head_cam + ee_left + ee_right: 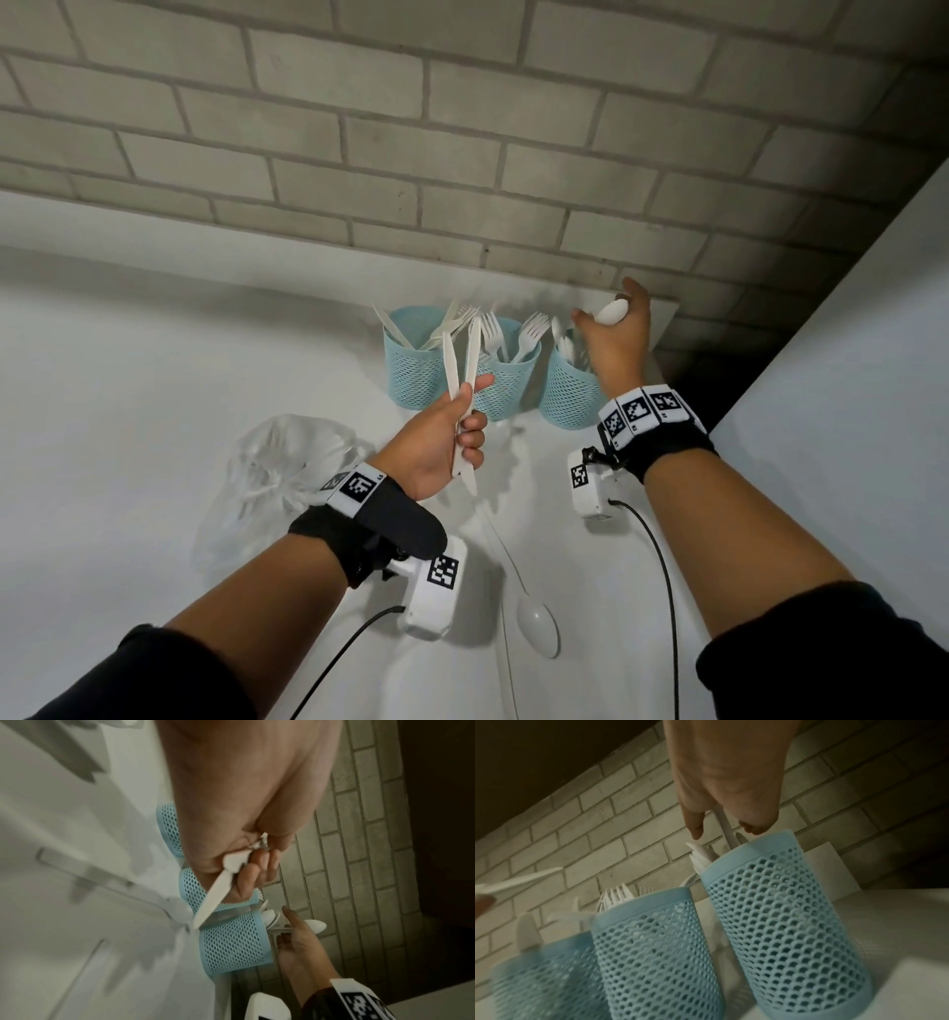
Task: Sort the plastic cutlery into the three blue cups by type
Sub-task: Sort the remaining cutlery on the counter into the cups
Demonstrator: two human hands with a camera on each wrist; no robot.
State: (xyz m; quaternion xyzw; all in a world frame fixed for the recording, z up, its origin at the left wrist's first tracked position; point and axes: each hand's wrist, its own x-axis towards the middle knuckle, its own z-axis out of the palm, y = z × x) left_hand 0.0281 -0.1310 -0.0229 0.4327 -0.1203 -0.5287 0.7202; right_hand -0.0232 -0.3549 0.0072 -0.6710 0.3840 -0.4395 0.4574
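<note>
We see three blue mesh cups in a row on the white tabletop (pixel 154 360) against the brick wall. Left cup (pixel 411 372): knives, with at least one fork; middle cup (pixel 506 383): forks; right cup (pixel 570 393): spoons. Left hand (pixel 441 447), fingers curled round two white knives (pixel 464 390), blades up, in front of the left and middle cups. Right hand (pixel 613 339) over the right cup, fingers pinching a white spoon (pixel 611 312), handle pointing into it. One spoon (pixel 536 624) lies on the near tabletop; a clear plastic bag (pixel 277 483) lies left.
</note>
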